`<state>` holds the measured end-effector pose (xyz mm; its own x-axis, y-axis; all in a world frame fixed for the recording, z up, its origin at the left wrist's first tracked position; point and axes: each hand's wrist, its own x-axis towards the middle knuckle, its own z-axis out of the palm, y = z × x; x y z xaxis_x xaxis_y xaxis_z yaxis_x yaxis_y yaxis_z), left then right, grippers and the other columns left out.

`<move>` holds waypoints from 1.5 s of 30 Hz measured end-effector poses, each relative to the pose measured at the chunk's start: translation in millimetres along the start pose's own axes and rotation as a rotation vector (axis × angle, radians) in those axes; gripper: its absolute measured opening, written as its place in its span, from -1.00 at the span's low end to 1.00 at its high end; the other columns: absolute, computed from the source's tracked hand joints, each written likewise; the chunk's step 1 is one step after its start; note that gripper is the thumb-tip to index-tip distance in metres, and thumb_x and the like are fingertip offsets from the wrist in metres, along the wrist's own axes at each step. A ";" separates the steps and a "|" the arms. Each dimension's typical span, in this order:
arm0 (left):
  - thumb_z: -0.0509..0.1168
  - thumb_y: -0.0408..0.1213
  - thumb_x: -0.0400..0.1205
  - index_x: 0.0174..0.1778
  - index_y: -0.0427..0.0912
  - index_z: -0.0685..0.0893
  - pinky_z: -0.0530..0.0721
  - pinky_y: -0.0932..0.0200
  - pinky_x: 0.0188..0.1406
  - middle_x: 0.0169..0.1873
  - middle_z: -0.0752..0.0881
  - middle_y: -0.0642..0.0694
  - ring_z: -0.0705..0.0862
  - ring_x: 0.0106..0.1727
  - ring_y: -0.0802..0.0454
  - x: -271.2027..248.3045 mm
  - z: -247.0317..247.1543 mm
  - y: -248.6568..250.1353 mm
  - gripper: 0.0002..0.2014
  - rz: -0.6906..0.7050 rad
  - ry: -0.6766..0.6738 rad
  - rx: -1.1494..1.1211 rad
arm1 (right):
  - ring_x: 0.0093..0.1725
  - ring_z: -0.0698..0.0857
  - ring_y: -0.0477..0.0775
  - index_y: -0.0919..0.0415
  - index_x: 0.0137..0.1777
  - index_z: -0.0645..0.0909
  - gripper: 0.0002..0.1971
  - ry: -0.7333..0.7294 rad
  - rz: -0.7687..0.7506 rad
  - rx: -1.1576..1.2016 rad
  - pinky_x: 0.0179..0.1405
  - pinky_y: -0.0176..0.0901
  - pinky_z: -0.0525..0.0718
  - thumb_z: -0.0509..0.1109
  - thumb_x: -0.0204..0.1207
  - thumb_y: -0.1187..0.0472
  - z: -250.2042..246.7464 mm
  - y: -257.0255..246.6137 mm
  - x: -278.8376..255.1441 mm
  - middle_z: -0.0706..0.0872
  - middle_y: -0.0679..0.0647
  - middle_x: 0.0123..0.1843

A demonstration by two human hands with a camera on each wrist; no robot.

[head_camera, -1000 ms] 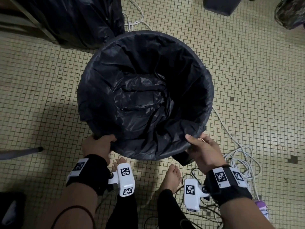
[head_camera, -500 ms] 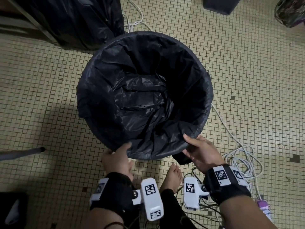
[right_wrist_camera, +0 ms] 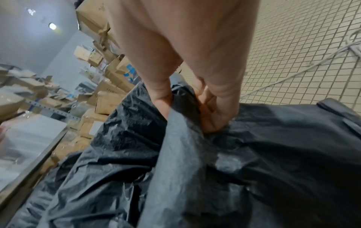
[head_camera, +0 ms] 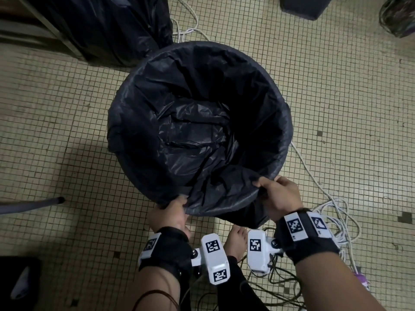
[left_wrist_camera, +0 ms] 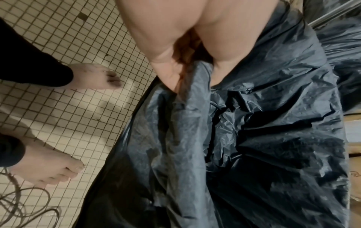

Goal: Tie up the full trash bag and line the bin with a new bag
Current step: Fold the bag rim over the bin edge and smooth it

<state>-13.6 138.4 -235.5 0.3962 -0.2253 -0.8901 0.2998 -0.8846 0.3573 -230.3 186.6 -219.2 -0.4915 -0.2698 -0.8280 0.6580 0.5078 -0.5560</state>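
new bag [head_camera: 197,135] lines bin on tiled floor [head_camera: 336,108], both hands [head_camera: 278,196] pinching its edge.

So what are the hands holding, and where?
Both hands, left and right, pinch the black bag at its near edge, folded over the bin's rim.

The bin [head_camera: 278,122] mouth stands wide open, its black liner [head_camera: 197,135] sagging in loose folds inside. Bare tiled floor [head_camera: 56,122] lies open at its left. A full black bag [head_camera: 107,30] crowds the far-left side, white cables [head_camera: 332,207] tangle at the near right, and bare feet [head_camera: 235,239] stand just below the near rim.
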 end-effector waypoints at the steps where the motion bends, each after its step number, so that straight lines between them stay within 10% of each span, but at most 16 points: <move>1: 0.52 -0.48 0.37 -0.04 -0.31 0.79 0.50 0.33 -0.66 -0.45 0.79 -0.10 0.61 -0.68 0.07 1.9 -0.1 2.2 -0.75 0.002 0.008 0.021 | -0.25 0.77 0.34 0.31 -0.27 0.62 -0.72 0.019 0.001 -0.039 -0.10 0.43 0.78 0.54 0.00 0.48 2.0 1.6 0.1 0.77 0.36 -0.27; 8: 0.55 -0.39 0.27 -0.04 -0.20 0.73 0.70 -0.04 -0.41 -0.17 0.83 -0.29 0.82 -0.18 -0.34 17.9 -3.8 19.7 -0.66 0.048 0.030 0.119 | -0.26 0.81 0.31 0.35 -0.23 0.71 -0.60 0.104 0.004 -0.065 -0.11 0.21 0.82 0.53 -0.18 0.41 12.1 23.8 4.1 0.81 0.28 -0.31; 15: 0.67 -0.31 0.25 0.23 -0.16 0.61 0.77 -0.38 0.10 0.04 0.80 -0.21 0.81 0.01 -0.28 5.0 -12.5 22.7 -0.37 0.226 0.028 0.070 | -0.36 0.82 0.11 0.40 -0.12 0.69 -0.75 0.215 -0.011 -0.064 -0.43 -0.22 0.75 0.53 0.20 0.56 23.0 40.7 -10.3 0.82 0.15 -0.36; 22: 0.64 -0.32 0.39 0.17 -0.26 0.74 0.62 0.16 -0.46 0.05 0.83 -0.24 0.76 -0.26 -0.13 -13.2 -13.3 -12.5 -0.56 -0.075 -0.138 0.044 | -0.05 0.84 0.37 0.48 0.12 0.70 -0.49 0.037 0.153 0.098 0.04 0.29 0.78 0.72 0.13 0.49 17.0 37.7 -22.4 0.84 0.34 -0.03; 30: 0.54 -0.51 0.44 0.03 -0.37 0.75 0.57 0.33 -0.66 -0.26 0.80 -0.25 0.73 -0.45 -0.07 -9.9 3.3 -7.9 -0.74 -0.032 -0.006 0.031 | 0.17 0.79 0.21 0.05 0.17 0.44 -0.39 -0.139 0.153 0.139 0.15 0.16 0.72 0.71 0.21 0.27 -16.3 33.1 -18.0 0.80 0.25 0.20; 34: 0.48 -0.55 0.46 0.11 -0.39 0.73 0.59 0.29 -0.69 -0.08 0.82 -0.31 0.79 -0.28 -0.18 -6.7 4.4 0.1 -0.71 -0.036 -0.011 0.045 | 0.02 0.81 0.13 0.00 0.14 0.44 -0.34 0.094 -0.046 -0.024 -0.04 0.03 0.78 0.78 0.15 0.13 -14.0 29.2 -17.1 0.80 0.14 0.06; 38: 0.46 -0.57 0.45 0.12 -0.34 0.72 0.74 0.03 -0.55 -0.08 0.82 -0.32 0.81 -0.24 -0.25 -3.6 1.7 9.0 -0.68 -0.018 -0.010 0.065 | 0.11 0.79 0.25 0.11 0.19 0.53 -0.50 0.221 -0.212 -0.032 0.20 0.24 0.74 0.68 0.33 0.19 -5.2 11.6 -10.5 0.73 0.24 0.07; 41: 0.46 -0.57 0.45 0.19 -0.36 0.71 0.71 0.11 -0.57 -0.06 0.81 -0.31 0.78 -0.29 -0.20 -0.4 1.5 14.3 -0.64 0.007 -0.031 0.087 | 0.20 0.75 0.39 0.46 0.14 0.57 -0.60 0.117 -0.103 0.036 0.22 0.22 0.74 0.62 0.38 0.37 -7.6 1.2 -4.9 0.74 0.36 0.11; 45: 0.47 -0.56 0.44 0.15 -0.39 0.72 0.58 0.26 -0.72 -0.16 0.78 -0.29 0.68 -0.44 -0.12 2.7 -0.5 20.9 -0.66 0.043 -0.019 0.094 | 0.18 0.75 0.26 0.20 0.14 0.51 -0.62 -0.118 0.097 0.199 0.19 0.08 0.72 0.57 0.41 0.39 -16.0 -5.1 -2.3 0.68 0.29 0.18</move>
<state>-5.8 119.4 -230.2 0.3899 -0.2710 -0.8801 0.1996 -0.9081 0.3680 -241.6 197.8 -213.3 -0.3587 -0.3272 -0.8742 0.8036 0.3683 -0.4676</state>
